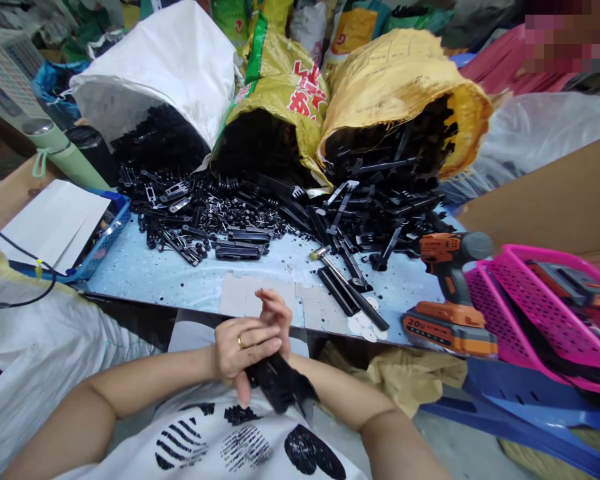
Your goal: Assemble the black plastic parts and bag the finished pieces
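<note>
Close to my body, over the front edge of the table, my left hand (pixel 250 343), with a gold ring, lies across my right hand (pixel 279 313). Both are closed around a black part (pixel 280 383) that looks long and flared at its free end, which points down past my right wrist. The palms hide the rest of it. Ahead on the blue table (pixel 180 287) are a hammer (pixel 347 283), black strips (pixel 337 292) and white discs (pixel 365 327). Farther back, black metal pieces (pixel 243 243) lie in a short stack.
Three sacks, white (pixel 170 53), green-gold (pixel 280 93) and yellow (pixel 385 80), spill black parts. A cordless drill (pixel 450 293) stands right beside a pink basket (pixel 520 260). At left are a blue basket (pixel 100 243) and a green bottle (pixel 65 157). A person's red garment (pixel 500 63) shows behind.
</note>
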Available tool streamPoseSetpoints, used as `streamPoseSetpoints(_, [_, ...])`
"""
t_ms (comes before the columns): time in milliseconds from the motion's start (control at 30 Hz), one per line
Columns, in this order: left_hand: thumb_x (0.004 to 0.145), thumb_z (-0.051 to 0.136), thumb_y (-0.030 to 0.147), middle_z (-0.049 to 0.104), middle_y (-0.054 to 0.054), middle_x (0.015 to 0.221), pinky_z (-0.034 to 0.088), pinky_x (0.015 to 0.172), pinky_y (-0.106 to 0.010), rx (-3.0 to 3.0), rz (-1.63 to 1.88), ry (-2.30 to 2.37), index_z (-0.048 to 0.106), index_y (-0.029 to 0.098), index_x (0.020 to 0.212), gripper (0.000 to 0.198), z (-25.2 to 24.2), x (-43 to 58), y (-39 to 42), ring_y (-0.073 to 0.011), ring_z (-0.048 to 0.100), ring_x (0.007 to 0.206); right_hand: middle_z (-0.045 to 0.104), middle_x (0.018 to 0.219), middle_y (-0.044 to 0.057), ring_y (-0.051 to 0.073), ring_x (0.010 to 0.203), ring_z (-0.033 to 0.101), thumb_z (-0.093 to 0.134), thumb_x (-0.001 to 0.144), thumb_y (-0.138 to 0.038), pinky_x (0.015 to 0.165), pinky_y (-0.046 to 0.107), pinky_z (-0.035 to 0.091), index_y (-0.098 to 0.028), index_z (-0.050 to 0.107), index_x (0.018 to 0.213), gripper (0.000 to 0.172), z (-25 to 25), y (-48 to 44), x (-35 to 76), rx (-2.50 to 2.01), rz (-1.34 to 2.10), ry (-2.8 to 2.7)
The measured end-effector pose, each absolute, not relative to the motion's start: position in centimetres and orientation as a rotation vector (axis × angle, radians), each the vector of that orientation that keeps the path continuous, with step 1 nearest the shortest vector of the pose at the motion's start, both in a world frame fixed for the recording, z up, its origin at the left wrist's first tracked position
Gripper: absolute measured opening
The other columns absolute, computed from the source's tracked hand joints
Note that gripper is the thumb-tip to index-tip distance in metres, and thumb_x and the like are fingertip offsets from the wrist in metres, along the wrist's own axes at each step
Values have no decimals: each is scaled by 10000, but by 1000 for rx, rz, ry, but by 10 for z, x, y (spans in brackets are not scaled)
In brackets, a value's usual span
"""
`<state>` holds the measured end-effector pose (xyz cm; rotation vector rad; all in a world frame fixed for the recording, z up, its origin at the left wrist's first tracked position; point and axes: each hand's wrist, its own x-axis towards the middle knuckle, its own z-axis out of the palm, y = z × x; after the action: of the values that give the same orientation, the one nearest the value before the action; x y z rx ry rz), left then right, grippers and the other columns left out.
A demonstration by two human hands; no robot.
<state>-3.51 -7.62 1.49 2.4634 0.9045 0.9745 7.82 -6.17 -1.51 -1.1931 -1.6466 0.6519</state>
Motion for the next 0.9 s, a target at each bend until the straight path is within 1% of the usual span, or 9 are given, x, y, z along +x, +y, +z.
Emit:
streamPoseSetpoints(100, [779,286,776,635,-116,982,473,858,-421,2675,1142,981,605,248,1172,732,-1,-49,-48,-254,572,990,483,1240,134,250,1192,437,233,909,-367,958,454,377,-231,397,1242,395,-15,6,96,-1048,596,-1902])
streamPoseSetpoints(233, [826,563,500,602,-135,1098,412,909,-435,2891,708,1331,573,247,1221,470,-19,-68,6,-270,530,1064,562,1139,151,255,1088,465,368,901,-346,943,408,356,-145,507,1125,332,-7,126,141,-1344,273,-2088])
streamPoseSetpoints(300, [820,610,407,582,-136,1148,389,898,-446,2890,504,1408,566,270,1223,428,-26,-70,27,-274,515,1075,547,1168,178,286,1094,439,366,905,-314,906,427,348,-118,504,1149,342,-3,177,158,-1636,75,-2049])
streamPoseSetpoints(433, [822,604,423,565,-145,1179,357,893,-453,2862,446,1500,524,234,1264,487,-25,-63,49,-291,489,1094,589,1058,210,319,1065,435,466,872,-312,875,451,334,-77,541,1106,340,0,237,170,-1955,-74,-2117])
streamPoseSetpoints(567, [896,492,339,549,-159,1196,332,921,-452,2622,689,1847,467,167,1301,441,-7,-92,66,-296,452,1138,599,1048,196,306,1010,457,552,827,-392,836,425,367,-92,580,1099,406,5,245,173,-1991,-19,-2132])
streamPoseSetpoints(633, [896,434,203,542,-171,1177,351,891,-446,2360,770,2196,525,142,1221,343,1,-130,83,-306,452,1118,600,1040,192,308,999,463,562,808,-455,836,430,375,-102,612,1073,444,8,235,177,-1917,0,-2133])
streamPoseSetpoints(700, [866,422,124,520,-172,1191,352,894,-464,2249,676,2337,586,141,1100,286,6,-173,104,-324,427,1134,612,1009,176,298,979,481,569,790,-497,842,430,385,-112,636,1051,470,11,221,182,-1807,82,-2110])
streamPoseSetpoints(833, [883,447,182,524,-145,1143,344,939,-481,2337,494,2181,580,81,934,174,6,-228,138,-316,420,1141,635,914,106,201,814,546,545,793,-542,749,356,450,-111,619,1092,529,16,179,186,-1596,571,-1926])
streamPoseSetpoints(900, [906,444,245,556,-127,1072,356,949,-456,2347,606,2115,556,71,943,210,7,-231,140,-282,465,1097,635,922,88,174,775,559,543,800,-547,706,329,467,-118,590,1135,547,17,149,187,-1459,748,-1889])
